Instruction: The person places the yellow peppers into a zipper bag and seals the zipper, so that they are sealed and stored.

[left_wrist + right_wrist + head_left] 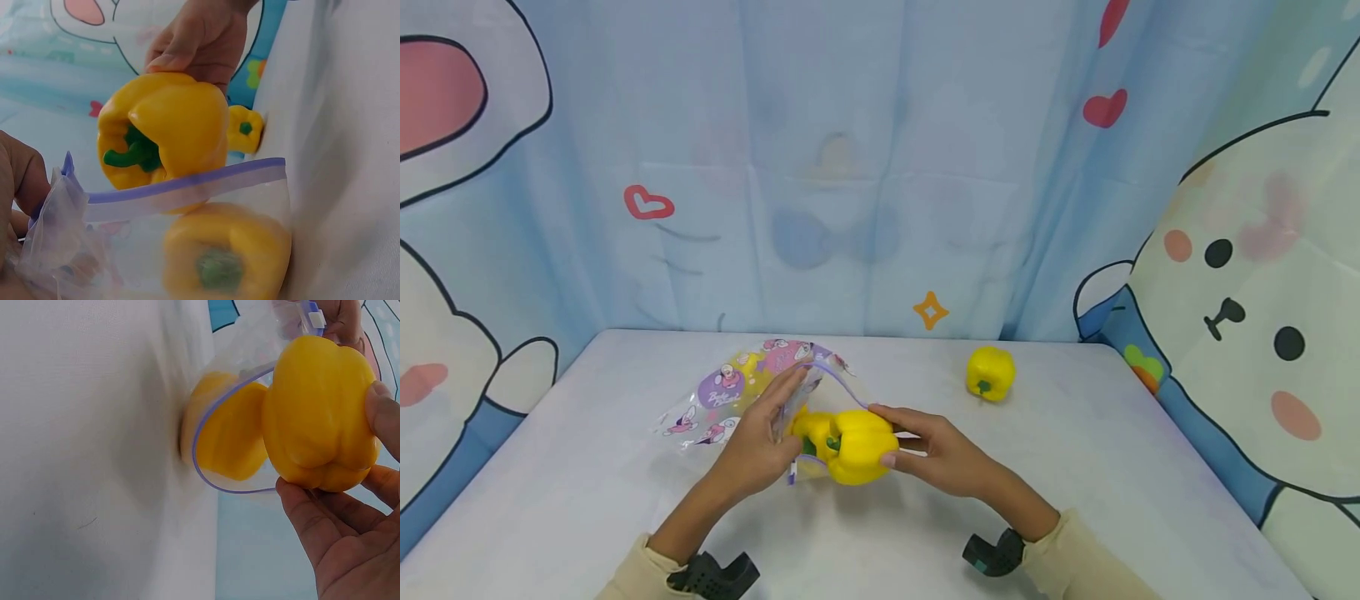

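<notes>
While I watch from my remote station, the right hand (pixel 943 454) grips a yellow pepper (pixel 865 447) at the mouth of a printed plastic bag (pixel 722 392), which the left hand (pixel 758 450) holds near its opening. A second pepper (pixel 234 440) sits inside; a third pepper (pixel 991 373) rests on the table (pixel 1075 442), far right.

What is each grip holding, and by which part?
The right grip holds a yellow pepper by the end away from its stem; the left grip holds the plastic bag by its purple rim.
</notes>
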A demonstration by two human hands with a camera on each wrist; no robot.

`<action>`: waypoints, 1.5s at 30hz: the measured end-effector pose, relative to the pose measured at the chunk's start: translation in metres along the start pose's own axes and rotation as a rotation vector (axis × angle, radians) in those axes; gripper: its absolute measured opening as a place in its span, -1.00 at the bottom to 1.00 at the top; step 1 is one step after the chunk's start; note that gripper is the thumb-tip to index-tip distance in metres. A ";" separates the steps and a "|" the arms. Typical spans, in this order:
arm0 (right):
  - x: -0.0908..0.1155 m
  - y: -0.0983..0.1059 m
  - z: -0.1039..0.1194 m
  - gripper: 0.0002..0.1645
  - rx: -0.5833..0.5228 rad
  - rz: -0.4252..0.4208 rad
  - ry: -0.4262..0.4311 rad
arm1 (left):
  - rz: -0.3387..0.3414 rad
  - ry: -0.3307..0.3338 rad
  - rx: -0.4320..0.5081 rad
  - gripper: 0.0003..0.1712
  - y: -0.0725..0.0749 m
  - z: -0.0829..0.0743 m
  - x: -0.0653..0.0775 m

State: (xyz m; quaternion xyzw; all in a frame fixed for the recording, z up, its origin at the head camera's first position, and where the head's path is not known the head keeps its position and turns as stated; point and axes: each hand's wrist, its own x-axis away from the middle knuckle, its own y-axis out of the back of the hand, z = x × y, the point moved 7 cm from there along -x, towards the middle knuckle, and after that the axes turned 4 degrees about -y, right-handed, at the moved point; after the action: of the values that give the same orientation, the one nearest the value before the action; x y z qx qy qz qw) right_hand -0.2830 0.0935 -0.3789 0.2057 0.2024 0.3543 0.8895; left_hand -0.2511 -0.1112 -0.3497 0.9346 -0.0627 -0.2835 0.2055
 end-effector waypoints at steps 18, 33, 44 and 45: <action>-0.011 -0.001 0.004 -0.25 -0.019 -0.107 0.021 | 0.001 -0.014 0.000 -0.06 0.000 -0.001 -0.001; -0.024 -0.016 0.017 -0.23 0.073 -0.218 0.116 | 0.034 -0.053 0.003 -0.10 -0.002 -0.004 0.000; -0.032 -0.025 0.020 -0.22 0.100 -0.241 0.060 | 0.039 -0.074 -0.010 -0.08 -0.003 -0.005 0.000; -0.033 -0.026 0.019 -0.22 0.098 -0.243 0.055 | 0.038 -0.075 -0.014 -0.08 -0.003 -0.005 0.000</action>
State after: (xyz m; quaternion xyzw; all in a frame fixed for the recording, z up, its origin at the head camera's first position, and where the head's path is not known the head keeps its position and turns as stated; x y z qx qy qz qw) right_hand -0.2808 0.0481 -0.3692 0.2131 0.2673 0.2388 0.9089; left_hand -0.2481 -0.1069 -0.3468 0.9206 -0.0859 -0.3147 0.2149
